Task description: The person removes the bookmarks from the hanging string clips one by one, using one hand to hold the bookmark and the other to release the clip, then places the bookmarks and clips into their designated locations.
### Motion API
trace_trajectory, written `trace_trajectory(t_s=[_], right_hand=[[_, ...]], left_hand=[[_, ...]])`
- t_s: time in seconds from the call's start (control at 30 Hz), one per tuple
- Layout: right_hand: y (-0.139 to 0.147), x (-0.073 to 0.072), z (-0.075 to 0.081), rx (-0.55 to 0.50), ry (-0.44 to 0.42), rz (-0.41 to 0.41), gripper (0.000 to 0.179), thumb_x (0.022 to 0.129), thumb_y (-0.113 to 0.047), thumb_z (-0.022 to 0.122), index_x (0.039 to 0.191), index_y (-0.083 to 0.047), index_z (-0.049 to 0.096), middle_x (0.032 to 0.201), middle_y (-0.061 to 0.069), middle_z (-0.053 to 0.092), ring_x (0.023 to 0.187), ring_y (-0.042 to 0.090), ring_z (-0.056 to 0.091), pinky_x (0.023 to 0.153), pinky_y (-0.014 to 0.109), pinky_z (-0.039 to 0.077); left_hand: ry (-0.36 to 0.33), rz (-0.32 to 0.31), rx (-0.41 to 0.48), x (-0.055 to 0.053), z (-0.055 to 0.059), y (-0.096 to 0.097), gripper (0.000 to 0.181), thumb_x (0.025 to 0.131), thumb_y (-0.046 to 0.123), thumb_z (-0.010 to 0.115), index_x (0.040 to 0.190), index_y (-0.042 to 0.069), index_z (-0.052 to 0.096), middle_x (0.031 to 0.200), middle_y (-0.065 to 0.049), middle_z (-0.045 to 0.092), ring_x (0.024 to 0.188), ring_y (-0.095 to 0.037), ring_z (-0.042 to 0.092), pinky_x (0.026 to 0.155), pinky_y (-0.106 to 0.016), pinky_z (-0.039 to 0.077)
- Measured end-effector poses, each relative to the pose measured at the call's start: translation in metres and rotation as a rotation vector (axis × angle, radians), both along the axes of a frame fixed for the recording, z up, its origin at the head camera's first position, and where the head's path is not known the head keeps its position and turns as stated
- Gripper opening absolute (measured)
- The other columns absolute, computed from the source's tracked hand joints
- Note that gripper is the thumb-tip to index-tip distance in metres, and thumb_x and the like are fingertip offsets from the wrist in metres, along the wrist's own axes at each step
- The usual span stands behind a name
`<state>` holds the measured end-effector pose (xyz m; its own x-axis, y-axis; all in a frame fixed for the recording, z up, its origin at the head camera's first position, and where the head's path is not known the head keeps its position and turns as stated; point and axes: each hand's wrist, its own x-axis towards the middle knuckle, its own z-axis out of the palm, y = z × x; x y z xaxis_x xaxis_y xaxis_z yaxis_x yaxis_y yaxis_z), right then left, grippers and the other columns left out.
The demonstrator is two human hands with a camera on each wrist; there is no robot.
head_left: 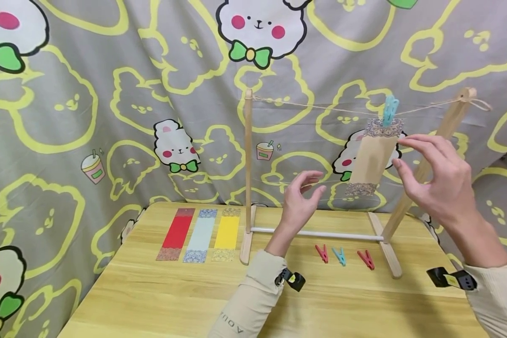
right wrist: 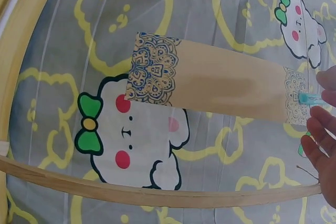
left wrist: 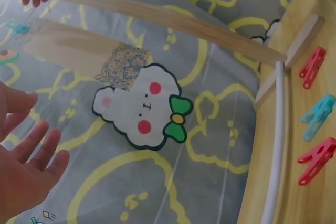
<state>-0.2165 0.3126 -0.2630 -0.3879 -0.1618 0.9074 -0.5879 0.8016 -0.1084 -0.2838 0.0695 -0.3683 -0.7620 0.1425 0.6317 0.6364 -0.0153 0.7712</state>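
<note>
A tan paper strip (head_left: 373, 157) with patterned ends hangs from the string (head_left: 321, 106), held at its top by a blue clothespin (head_left: 390, 111). My right hand (head_left: 441, 176) is raised beside the strip's right edge, thumb and fingers parted and nothing between them. In the right wrist view, its fingertips (right wrist: 320, 124) appear close to the clothespin (right wrist: 311, 98); whether they touch is unclear. Lower down and left of the strip, my left hand (head_left: 301, 199) hovers with bent, spread fingers and holds nothing. The left wrist view shows it below the hanging strip (left wrist: 73, 48).
The string spans a wooden stand with a left post (head_left: 248, 159), a right post (head_left: 431, 164) and a white bottom rod (head_left: 317, 233). Two red clothespins (head_left: 322, 253) (head_left: 366, 259) and a blue one (head_left: 339, 256) lie in front. Red (head_left: 178, 232), pale blue (head_left: 202, 234) and yellow strips (head_left: 226, 232) lie left.
</note>
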Motion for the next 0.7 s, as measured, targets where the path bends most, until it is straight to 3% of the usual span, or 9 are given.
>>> trace_trajectory(t_s=[0.1, 0.27, 0.47, 0.7], right_hand=[[0.000, -0.002, 0.001, 0.002, 0.010, -0.001, 0.044, 0.092, -0.032, 0.069, 0.123, 0.000, 0.072, 0.122, 0.020, 0.068, 0.112, 0.044, 0.060, 0.104, 0.019, 0.039], [-0.003, -0.006, 0.005, 0.020, 0.032, 0.004, 0.050, 0.093, -0.039, 0.067, 0.122, 0.002, 0.072, 0.123, 0.022, 0.067, 0.110, 0.046, 0.058, 0.101, 0.019, 0.038], [-0.008, -0.012, 0.017, 0.028, 0.067, 0.023, 0.050, 0.091, -0.034, 0.067, 0.121, 0.005, 0.071, 0.125, 0.025, 0.066, 0.112, 0.048, 0.058, 0.103, 0.022, 0.039], [-0.021, -0.012, 0.031, 0.065, 0.059, 0.023, 0.058, 0.094, -0.041, 0.060, 0.121, 0.011, 0.068, 0.127, 0.030, 0.062, 0.113, 0.053, 0.054, 0.105, 0.028, 0.039]], left_hand=[[-0.008, -0.012, -0.001, 0.000, 0.001, 0.003, 0.029, 0.094, 0.003, 0.072, 0.122, 0.003, 0.068, 0.121, -0.011, 0.070, 0.115, -0.022, 0.066, 0.100, -0.039, 0.054], [-0.016, -0.026, -0.015, 0.001, 0.002, 0.010, 0.029, 0.094, 0.002, 0.073, 0.122, 0.006, 0.069, 0.119, -0.006, 0.070, 0.113, -0.016, 0.066, 0.098, -0.028, 0.053], [-0.005, -0.055, -0.026, 0.002, 0.005, 0.019, 0.030, 0.094, 0.004, 0.072, 0.124, 0.007, 0.068, 0.123, -0.006, 0.070, 0.119, -0.015, 0.063, 0.100, -0.027, 0.051], [-0.004, -0.040, -0.021, 0.002, 0.007, 0.026, 0.028, 0.095, 0.005, 0.072, 0.122, 0.009, 0.069, 0.123, -0.005, 0.070, 0.117, -0.007, 0.063, 0.099, -0.022, 0.051]])
